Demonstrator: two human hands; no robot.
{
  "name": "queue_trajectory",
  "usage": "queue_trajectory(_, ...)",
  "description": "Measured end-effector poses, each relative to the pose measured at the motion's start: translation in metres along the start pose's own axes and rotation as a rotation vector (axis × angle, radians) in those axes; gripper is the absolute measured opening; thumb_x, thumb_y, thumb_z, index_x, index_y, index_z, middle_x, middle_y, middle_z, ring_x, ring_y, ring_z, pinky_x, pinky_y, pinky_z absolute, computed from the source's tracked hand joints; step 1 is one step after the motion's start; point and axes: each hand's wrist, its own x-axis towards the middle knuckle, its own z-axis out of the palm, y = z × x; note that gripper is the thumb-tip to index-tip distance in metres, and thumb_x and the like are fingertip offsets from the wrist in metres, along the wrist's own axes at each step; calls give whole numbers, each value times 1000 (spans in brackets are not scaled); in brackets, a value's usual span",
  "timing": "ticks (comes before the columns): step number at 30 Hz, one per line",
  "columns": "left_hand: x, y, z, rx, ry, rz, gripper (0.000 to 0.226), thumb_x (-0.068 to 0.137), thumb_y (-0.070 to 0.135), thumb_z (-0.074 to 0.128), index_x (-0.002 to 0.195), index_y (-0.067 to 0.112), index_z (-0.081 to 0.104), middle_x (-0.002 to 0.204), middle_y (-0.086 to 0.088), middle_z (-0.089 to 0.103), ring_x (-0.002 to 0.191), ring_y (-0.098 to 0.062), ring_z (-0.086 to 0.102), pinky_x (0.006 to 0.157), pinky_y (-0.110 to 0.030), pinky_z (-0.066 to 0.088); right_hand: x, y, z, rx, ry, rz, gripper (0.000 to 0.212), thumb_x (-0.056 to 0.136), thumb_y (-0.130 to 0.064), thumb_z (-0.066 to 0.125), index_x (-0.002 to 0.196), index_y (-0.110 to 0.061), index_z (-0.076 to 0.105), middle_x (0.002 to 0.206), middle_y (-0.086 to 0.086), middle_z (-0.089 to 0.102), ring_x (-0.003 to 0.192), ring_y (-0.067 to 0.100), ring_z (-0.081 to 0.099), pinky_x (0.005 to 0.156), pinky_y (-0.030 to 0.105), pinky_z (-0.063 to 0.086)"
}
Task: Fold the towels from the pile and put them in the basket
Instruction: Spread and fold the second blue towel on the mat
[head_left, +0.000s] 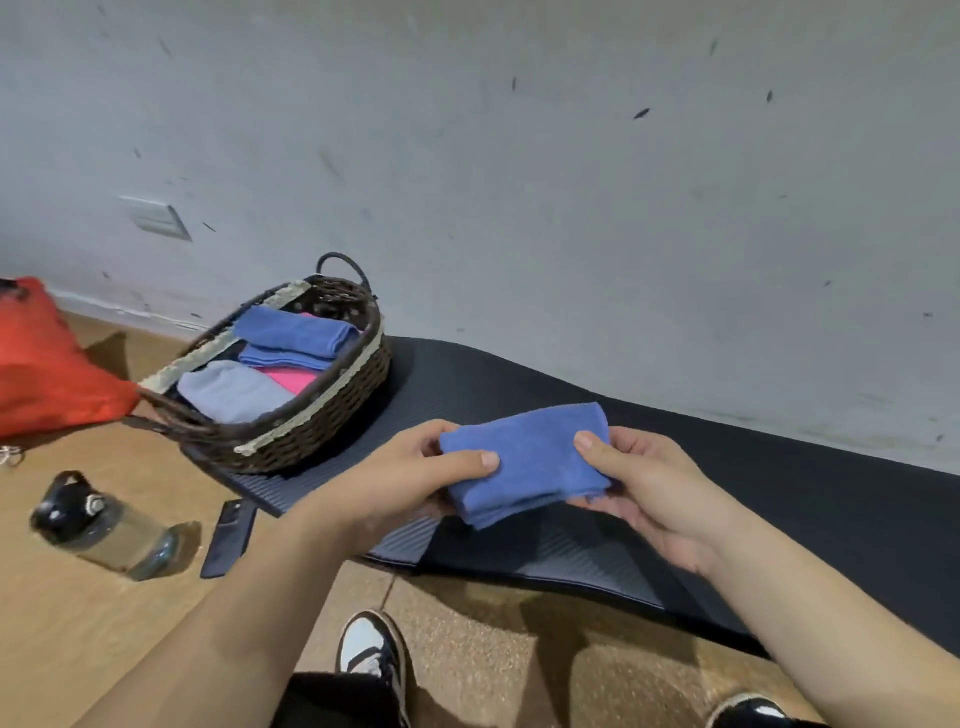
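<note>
Stretching along the foot of a scuffed grey wall (571, 182), a black mat (779, 519) lies on the tan floor (104, 649). A red bag (47, 374) slumps at the left edge. Just beside it, on the mat's left end, stands a dark wicker basket (322, 431) holding folded towels: blue ones (296, 327) at the back, a grey one (234, 389) in front, a pink one (293, 376) between. Above the mat's near edge a folded blue towel (530, 462) is held off the surface. The left hand (405, 483) pinches its left end, thumb on top; the right hand (649, 493) grips its right end the same way. A clear water bottle (104, 525) lies on the floor, with a dark phone (228, 538) beside it.
</note>
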Motion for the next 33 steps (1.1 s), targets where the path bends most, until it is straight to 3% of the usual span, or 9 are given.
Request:
queue_trajectory(3,-16,2,-26,-51,69,-8,37,89,13,78,123,10,64,111,-11,75,97,-19,75,77,-33,61,9,0,42,48,31,24,29,100,-21,65,115,4,71,108,21,77,91,27,76,89,41,58)
queue_trajectory(7,-22,4,-80,9,266,60,35,88,13,78,119,20,65,114,-8,75,107,-27,74,94,-52,60,26,-9,93,16,10,65,29,99,-22,67,118,0,70,109,17,78,106,34,74,95,45,59)
queue_trajectory(12,-18,29,-147,223,599,142,47,92,28,73,136,22,57,124,-3,66,110,-20,66,100,-45,56,60,-27,167,-36,-58,97,32,95,-29,74,116,-6,72,101,11,80,84,25,74,76,39,61)
queue_trajectory(15,-17,44,-193,242,744,219,49,97,27,70,143,22,53,120,-2,64,104,-16,65,95,-37,54,87,-41,214,-60,-105,76,31,93,-29,77,116,-7,73,104,11,80,84,22,75,73,36,61)
queue_trajectory(17,-12,45,-224,264,773,228,49,98,27,68,144,21,52,113,0,65,96,-9,64,89,-32,53,107,-45,243,-78,-104,72,34,92,-28,79,118,-7,72,109,12,79,86,23,76,71,34,62)
queue_trajectory(20,4,38,-261,323,802,196,50,98,26,67,146,21,52,111,-4,65,101,-21,66,94,-40,57,137,-44,275,-178,-57,77,33,92,-31,79,115,-10,69,107,8,77,82,21,74,59,30,58)
queue_trajectory(27,48,11,-287,423,711,80,46,94,21,72,138,18,61,119,-7,68,108,-24,67,92,-32,54,168,-34,275,-282,100,80,31,97,-34,67,118,-12,64,93,9,67,73,21,67,53,29,54)
queue_trajectory(30,51,18,-292,651,636,21,47,91,31,76,134,20,62,121,-4,67,108,-25,64,93,-34,52,164,-33,271,-282,95,77,23,98,-31,63,112,-13,65,99,8,70,73,19,68,51,26,53)
queue_trajectory(33,54,23,-291,1048,731,33,47,86,32,76,130,21,63,123,-6,67,113,-32,61,91,-41,54,160,-35,269,-279,80,72,21,97,-30,62,110,-14,67,101,8,71,73,18,68,53,27,55)
